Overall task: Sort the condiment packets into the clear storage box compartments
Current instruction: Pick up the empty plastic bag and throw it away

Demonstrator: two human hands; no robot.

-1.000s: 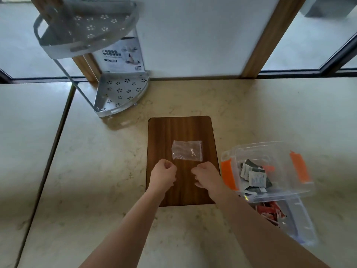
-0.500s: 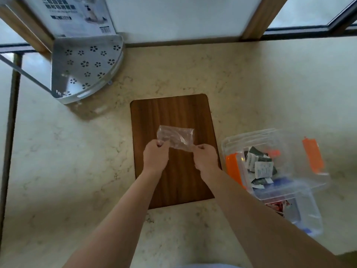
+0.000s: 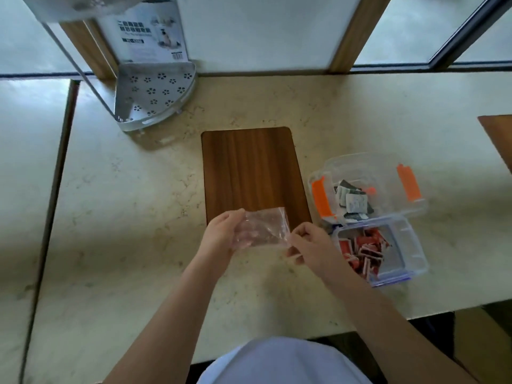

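A small clear plastic bag (image 3: 263, 227) is held up over the near edge of the wooden board (image 3: 249, 167). My left hand (image 3: 221, 234) grips the bag's left side. My right hand (image 3: 310, 245) pinches its right edge. To the right stands a clear storage box with orange clips (image 3: 371, 167), holding black and white condiment packets (image 3: 353, 202). In front of it a second clear box with a blue rim (image 3: 410, 253) holds red packets (image 3: 363, 250).
A grey perforated corner shelf rack (image 3: 155, 95) stands at the back left beside a product card. Another wooden board's corner (image 3: 498, 139) shows at the right edge. The marble counter's front edge (image 3: 360, 322) runs near my body.
Both hands picked the clear bag up off the board and drew it toward me. The camera view shifted down and back.
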